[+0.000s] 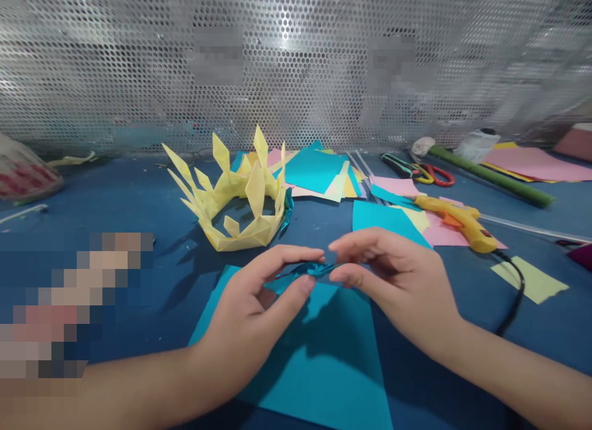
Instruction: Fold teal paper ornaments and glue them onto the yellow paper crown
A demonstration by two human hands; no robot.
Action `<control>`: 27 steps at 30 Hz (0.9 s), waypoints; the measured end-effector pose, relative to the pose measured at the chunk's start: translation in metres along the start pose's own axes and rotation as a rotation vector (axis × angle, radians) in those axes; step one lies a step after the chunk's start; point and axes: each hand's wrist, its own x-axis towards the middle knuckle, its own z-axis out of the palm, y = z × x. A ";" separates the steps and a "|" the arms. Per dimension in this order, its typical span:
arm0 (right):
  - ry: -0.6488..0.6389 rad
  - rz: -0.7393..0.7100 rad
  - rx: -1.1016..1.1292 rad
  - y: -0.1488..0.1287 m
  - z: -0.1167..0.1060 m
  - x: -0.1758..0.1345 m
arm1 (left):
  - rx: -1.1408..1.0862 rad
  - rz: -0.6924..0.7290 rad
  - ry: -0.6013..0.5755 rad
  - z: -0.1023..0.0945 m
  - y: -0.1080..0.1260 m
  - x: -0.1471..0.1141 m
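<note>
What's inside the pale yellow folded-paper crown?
Inside the crown, dark blue tabletop shows. Its near wall and front points hide the nearest part; anything there can't be seen.

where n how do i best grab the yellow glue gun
Likely by its handle, reached from the near right, with the right hand. The yellow glue gun lies on the table with its narrow front end to the left and its handle slanting toward you; the black cord leaves the handle's end, so wrap above that.

One head view faces forward and down (apparently close) over the table [124,189].
</note>
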 end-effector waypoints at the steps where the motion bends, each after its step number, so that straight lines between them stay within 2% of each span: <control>1: 0.004 0.003 0.003 0.000 0.000 0.000 | 0.008 0.001 0.016 0.000 0.000 0.001; 8: 0.019 -0.121 -0.147 -0.003 0.001 -0.001 | -0.008 0.067 0.038 -0.001 -0.004 -0.001; 14: -0.045 -0.241 -0.118 -0.002 -0.001 -0.003 | -0.014 0.158 0.014 0.003 -0.002 -0.004; 17: -0.024 -0.309 -0.125 -0.003 -0.002 -0.003 | 0.009 0.183 0.014 0.003 -0.002 -0.004; 22: 0.049 -0.282 -0.200 -0.002 -0.002 -0.004 | 0.167 0.201 0.050 0.000 -0.004 -0.006; 27: 0.029 -0.229 -0.089 -0.002 0.001 -0.004 | 0.206 0.221 0.075 0.001 -0.005 -0.008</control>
